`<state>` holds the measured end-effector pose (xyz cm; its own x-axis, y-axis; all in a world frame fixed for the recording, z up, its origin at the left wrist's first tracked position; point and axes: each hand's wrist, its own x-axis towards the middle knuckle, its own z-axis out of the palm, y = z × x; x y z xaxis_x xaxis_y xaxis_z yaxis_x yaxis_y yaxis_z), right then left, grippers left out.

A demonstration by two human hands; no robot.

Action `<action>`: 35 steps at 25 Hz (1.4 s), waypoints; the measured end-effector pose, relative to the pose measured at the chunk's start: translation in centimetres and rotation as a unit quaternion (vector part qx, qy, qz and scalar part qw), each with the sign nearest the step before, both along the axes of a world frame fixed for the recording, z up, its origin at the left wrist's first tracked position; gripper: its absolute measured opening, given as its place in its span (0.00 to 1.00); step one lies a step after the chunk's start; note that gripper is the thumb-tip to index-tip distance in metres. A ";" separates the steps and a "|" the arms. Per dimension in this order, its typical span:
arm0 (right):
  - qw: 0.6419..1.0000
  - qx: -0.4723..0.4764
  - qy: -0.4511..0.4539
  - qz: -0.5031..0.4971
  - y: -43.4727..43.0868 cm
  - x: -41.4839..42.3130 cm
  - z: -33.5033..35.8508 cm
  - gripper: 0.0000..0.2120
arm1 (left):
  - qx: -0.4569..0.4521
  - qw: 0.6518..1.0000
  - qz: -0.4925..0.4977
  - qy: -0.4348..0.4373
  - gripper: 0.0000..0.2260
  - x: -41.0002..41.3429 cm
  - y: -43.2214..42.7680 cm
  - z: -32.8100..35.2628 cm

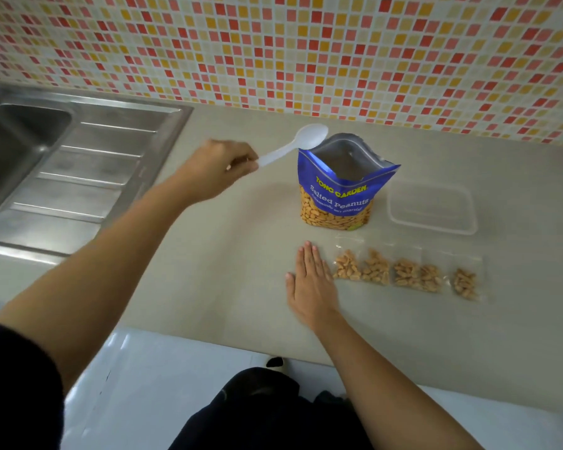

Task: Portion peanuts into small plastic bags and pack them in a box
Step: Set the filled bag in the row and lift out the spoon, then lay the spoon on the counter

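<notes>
On a grey counter the blue pouch stood open, a clear box at its 3 o'clock and filled bags in a row at 6. The left hand gripped a spoon at the pouch's 10 o'clock; the right hand lay flat, fingers straight, beside the bags.

Blue peanut pouch upright, open, clear box just beside, filled small bags in front

Kitchen (steel sink, tiled wall).
</notes>
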<state>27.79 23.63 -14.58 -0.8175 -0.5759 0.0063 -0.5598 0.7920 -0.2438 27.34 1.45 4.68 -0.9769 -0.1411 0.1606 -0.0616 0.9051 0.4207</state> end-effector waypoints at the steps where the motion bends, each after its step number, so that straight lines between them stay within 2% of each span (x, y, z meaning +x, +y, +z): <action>1: 1.000 0.002 0.000 0.001 -0.1 -0.1 0.0 0.28 | 0.077 0.995 0.058 0.012 0.05 1.4 0.4 -2.2; 3: 1.000 0.006 -0.004 -0.002 -0.1 -0.2 -0.1 0.28 | 0.210 0.959 0.190 0.016 0.06 4.0 1.8 -6.8; 5: 1.000 0.009 -0.006 -0.005 -0.2 -0.3 -0.2 0.28 | 0.251 0.931 0.264 -0.031 0.08 5.9 3.2 -10.8; 7: 1.000 0.005 -0.006 -0.004 -0.4 -0.5 -0.4 0.28 | 0.250 0.921 0.286 -0.090 0.10 7.0 4.6 -13.3; 10: 1.000 -0.006 -0.007 -0.017 -0.9 -0.3 -0.3 0.29 | 0.247 0.922 0.276 -0.116 0.12 7.7 5.7 -14.9; 13: 0.999 -0.028 -0.022 -0.032 -2.2 -0.3 0.0 0.30 | 0.219 0.935 0.259 -0.102 0.13 7.8 6.0 -15.3; 20: 0.999 -0.039 -0.035 -0.011 -5.3 -1.1 0.1 0.33 | 0.125 0.963 0.223 -0.090 0.10 7.6 6.1 -15.7; 24: 0.999 -0.031 -0.024 -0.023 -5.5 -0.9 -0.2 0.27 | 0.086 0.964 0.233 -0.092 0.10 7.3 6.3 -15.9; 31: 0.999 -0.026 -0.010 -0.032 -5.5 -0.7 -0.2 0.27 | 0.056 0.964 0.242 -0.096 0.11 7.3 6.9 -15.9; 35: 0.999 -0.026 -0.009 -0.034 -5.4 -0.7 -0.1 0.27 | 0.044 0.966 0.223 -0.126 0.12 7.3 7.0 -15.6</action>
<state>27.06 18.19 -14.70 -0.8553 -0.5177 0.0198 -0.4996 0.8142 -0.2959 34.60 8.43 -10.96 -0.8219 -0.5597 -0.1059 -0.5481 0.7263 0.4148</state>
